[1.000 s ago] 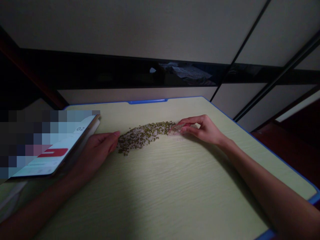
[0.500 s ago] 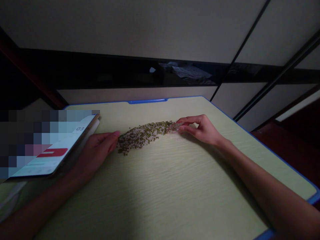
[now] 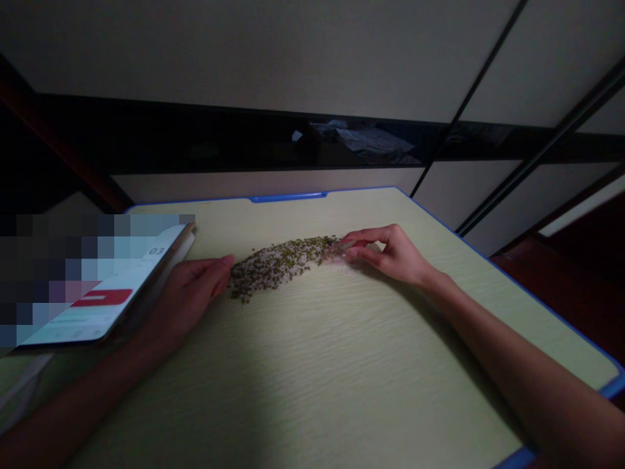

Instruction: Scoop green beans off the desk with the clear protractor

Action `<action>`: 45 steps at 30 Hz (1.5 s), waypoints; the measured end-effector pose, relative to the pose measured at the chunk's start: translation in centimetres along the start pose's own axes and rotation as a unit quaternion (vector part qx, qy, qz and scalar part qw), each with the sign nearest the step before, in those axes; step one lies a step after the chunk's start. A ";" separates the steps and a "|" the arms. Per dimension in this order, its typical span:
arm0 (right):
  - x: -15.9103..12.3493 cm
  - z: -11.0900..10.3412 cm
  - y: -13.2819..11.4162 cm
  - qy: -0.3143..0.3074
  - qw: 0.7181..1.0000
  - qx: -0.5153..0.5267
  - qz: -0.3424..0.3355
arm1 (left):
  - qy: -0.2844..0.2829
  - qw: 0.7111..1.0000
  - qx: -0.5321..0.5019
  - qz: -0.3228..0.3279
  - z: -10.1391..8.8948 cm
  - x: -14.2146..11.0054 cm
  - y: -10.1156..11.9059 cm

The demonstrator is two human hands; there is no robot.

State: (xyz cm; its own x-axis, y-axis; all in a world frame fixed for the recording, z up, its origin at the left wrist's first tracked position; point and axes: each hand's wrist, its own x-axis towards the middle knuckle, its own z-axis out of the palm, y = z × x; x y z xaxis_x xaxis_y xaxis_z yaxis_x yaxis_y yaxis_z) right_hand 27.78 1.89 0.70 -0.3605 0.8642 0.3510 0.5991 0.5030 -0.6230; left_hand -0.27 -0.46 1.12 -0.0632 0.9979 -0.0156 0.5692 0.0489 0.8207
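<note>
A long heap of small green and pale grains (image 3: 278, 264), looking like mung beans mixed with rice, lies on the light yellow-green tabletop (image 3: 312, 365). My left hand (image 3: 202, 283) rests at the heap's left end, thumb and fingers pressed together. Whatever may be between those fingertips is too small to make out. At the other end, my right hand (image 3: 385, 251) is closed around a small see-through plastic container (image 3: 336, 251). The container lies low against the heap's right tip, partly covered by my fingers, and its exact shape is unclear.
A tablet (image 3: 112, 280) with a lit, partly blurred screen stands left, beside my left forearm. A white cable (image 3: 29, 381) runs below it. The table has a blue edge with a blue handle (image 3: 288, 197) at the back. Pale cabinet panels (image 3: 244, 58) rise behind.
My right hand and the clear container have shifted very slightly left, toward the heap. My left hand and the grains look the same.
</note>
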 end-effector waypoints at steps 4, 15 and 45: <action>0.0 0.1 0.0 -0.005 1.000 0.010 -0.010 | 0.003 1.000 0.000 0.000 -0.1 -0.2 0.2; -0.2 0.1 -0.6 -0.067 0.996 0.059 -0.001 | -0.003 1.000 -0.005 0.008 -0.1 0.3 -0.4; 0.1 -2.6 1.7 -0.096 0.986 0.040 0.127 | 0.002 1.000 0.007 0.006 -0.1 0.0 0.2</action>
State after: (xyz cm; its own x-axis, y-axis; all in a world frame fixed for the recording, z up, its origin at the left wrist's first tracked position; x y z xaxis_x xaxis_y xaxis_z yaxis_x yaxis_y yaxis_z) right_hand 30.67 2.86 1.46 -0.3401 0.9394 0.0432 0.6310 0.2620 -0.7302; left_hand -0.19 -0.43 1.36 -0.0599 0.9982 -0.0026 0.5818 0.0370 0.8125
